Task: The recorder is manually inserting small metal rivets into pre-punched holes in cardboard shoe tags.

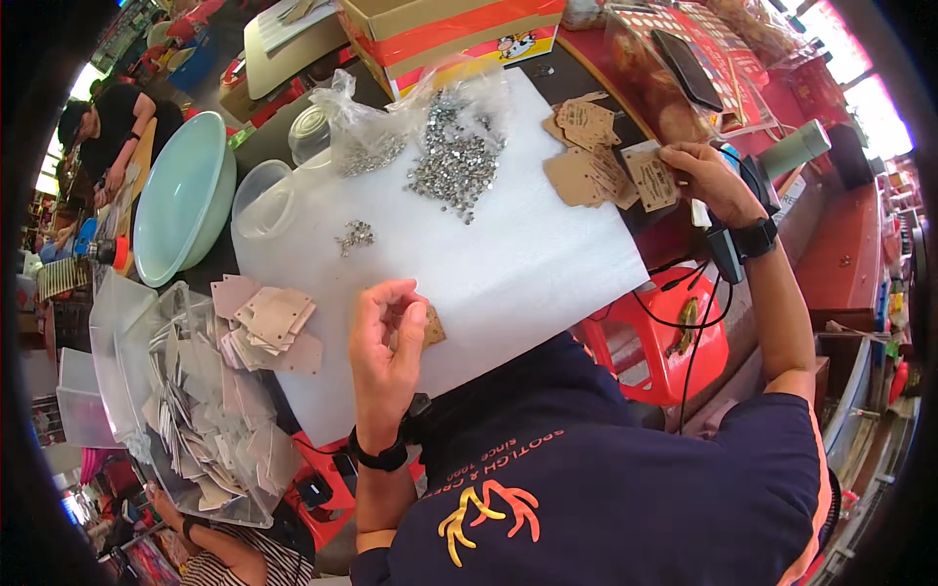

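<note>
My right hand point(711, 181), at the right, pinches a brown printed card point(652, 177) beside a spread pile of similar cards point(590, 168) on the white sheet's point(528, 264) far right corner. My left hand point(387, 342) is over the near part of the sheet, fingers curled and thumb close to the index finger. Whatever they hold, if anything, is hidden. Another small brown card point(434, 326) shows partly behind that thumb; whether it is gripped I cannot tell. Farther off lie a heap of small shiny metal pieces point(454, 161) and a smaller cluster point(355, 235).
A clear bin point(262, 508) full of pale cards stands at the left, with loose pale cards point(276, 317) by it. Around the sheet are a pale green basin point(186, 200), a clear tub point(265, 201), a cardboard box point(440, 39), a phone point(687, 68) and a red stool point(674, 342). Other people sit nearby.
</note>
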`<state>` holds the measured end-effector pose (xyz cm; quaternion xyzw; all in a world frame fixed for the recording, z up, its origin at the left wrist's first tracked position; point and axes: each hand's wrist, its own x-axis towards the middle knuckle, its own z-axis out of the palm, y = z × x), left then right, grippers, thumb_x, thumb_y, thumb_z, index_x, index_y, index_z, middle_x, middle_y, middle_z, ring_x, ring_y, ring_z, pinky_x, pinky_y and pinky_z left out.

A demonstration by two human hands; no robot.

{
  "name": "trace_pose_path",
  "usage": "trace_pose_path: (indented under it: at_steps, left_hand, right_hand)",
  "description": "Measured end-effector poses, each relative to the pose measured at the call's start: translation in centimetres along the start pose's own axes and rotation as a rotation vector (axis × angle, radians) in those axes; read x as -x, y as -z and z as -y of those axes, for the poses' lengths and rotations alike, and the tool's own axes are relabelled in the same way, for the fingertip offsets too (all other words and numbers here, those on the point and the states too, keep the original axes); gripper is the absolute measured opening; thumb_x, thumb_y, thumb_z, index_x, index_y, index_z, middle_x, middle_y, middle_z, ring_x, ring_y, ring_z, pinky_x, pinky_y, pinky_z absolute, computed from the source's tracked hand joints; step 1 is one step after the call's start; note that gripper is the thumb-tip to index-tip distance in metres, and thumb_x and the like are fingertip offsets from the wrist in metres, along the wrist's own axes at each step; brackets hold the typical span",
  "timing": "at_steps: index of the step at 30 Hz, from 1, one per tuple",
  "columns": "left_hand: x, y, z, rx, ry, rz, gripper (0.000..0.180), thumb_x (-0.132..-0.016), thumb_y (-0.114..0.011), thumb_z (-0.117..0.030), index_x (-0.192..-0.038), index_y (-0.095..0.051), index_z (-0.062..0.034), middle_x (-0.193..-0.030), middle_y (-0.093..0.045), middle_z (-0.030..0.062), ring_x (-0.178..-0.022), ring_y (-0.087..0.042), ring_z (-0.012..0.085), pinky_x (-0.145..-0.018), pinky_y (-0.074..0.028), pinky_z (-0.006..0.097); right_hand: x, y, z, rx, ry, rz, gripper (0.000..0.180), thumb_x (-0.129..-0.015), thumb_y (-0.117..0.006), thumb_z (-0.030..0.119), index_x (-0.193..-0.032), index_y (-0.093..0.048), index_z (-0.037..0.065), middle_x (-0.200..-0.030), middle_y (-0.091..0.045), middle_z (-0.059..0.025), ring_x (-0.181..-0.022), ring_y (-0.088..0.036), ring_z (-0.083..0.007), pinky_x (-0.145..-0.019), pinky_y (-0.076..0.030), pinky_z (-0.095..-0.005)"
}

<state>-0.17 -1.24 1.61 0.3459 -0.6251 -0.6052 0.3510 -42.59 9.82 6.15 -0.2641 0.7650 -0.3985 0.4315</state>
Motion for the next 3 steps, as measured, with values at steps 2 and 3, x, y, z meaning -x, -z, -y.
trace_pose_path:
  at_steps: [2, 3]
  left_hand:
    - [-0.1, -0.3, 0.2, -0.02, -0.016, 0.022, 0.023, -0.096, -0.056, -0.007, -0.117, -0.052, -0.0007, -0.096, -0.058, 0.0046, -0.084, -0.055, 0.009, -0.075, -0.045, 0.023]
    - [-0.2, -0.3, 0.4, -0.046, -0.027, 0.035, 0.023, -0.096, -0.055, -0.008, -0.118, -0.051, -0.0014, -0.096, -0.059, 0.0049, -0.082, -0.054, 0.0087, -0.072, -0.044, 0.022]
  right_hand:
    - [-1.4, 2.8, -2.8, 0.031, -0.09, -0.024, 0.029, -0.093, -0.062, 0.036, -0.107, -0.064, 0.01, -0.09, -0.062, 0.0043, -0.081, -0.057, -0.0055, -0.074, -0.048, -0.0251]
    - [-2.0, 3.0, -3.8, 0.052, -0.121, -0.032, 0.033, -0.092, -0.063, 0.038, -0.109, -0.063, 0.01, -0.092, -0.063, 0.0041, -0.083, -0.058, -0.0059, -0.076, -0.048, -0.026]
